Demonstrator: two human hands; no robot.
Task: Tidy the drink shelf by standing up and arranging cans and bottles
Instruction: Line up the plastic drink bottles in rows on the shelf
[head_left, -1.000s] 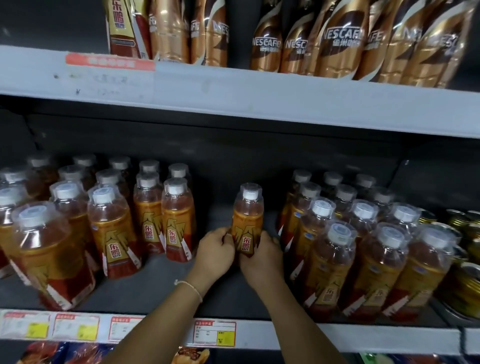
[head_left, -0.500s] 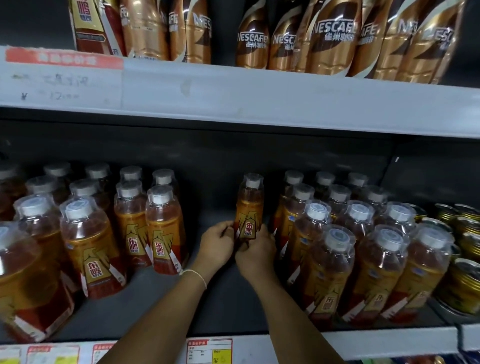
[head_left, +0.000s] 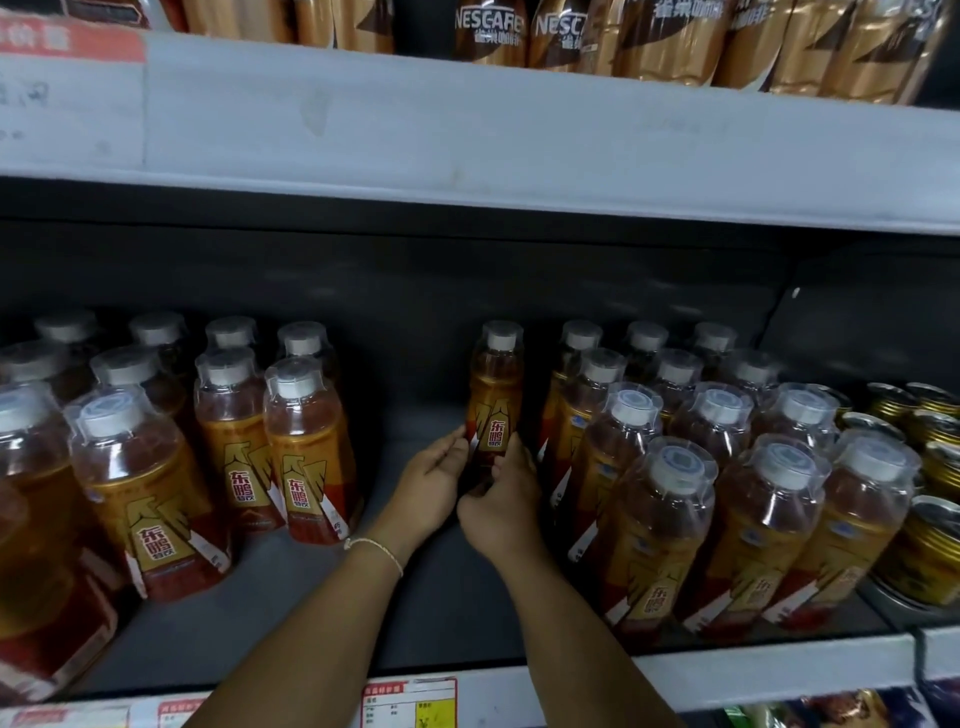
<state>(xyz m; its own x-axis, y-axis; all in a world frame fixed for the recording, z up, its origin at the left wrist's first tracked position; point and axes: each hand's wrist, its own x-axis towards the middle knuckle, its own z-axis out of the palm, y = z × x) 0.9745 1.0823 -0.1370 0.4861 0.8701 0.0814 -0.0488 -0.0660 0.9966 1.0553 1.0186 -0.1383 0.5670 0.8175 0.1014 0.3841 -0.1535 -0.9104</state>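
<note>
One amber drink bottle (head_left: 496, 395) with a white cap stands upright, alone, deep in the middle of the dark shelf (head_left: 291, 613). My left hand (head_left: 434, 480) grips its lower left side and my right hand (head_left: 501, 501) grips its lower right side, so its base is hidden. Several matching bottles (head_left: 306, 447) stand in rows on the left. Another block of bottles (head_left: 665, 499) stands just right of the held one.
Gold cans (head_left: 930, 561) are stacked at the far right of the shelf. Brown coffee bottles (head_left: 488, 31) line the shelf above, whose white front edge (head_left: 467, 124) overhangs. Price tags (head_left: 410, 701) run along the lower front rail. Bare shelf floor lies between the two bottle groups.
Both hands have carried the single bottle further back into the gap, toward the rear wall and nearer the right group. The view has shifted closer and to the left.
</note>
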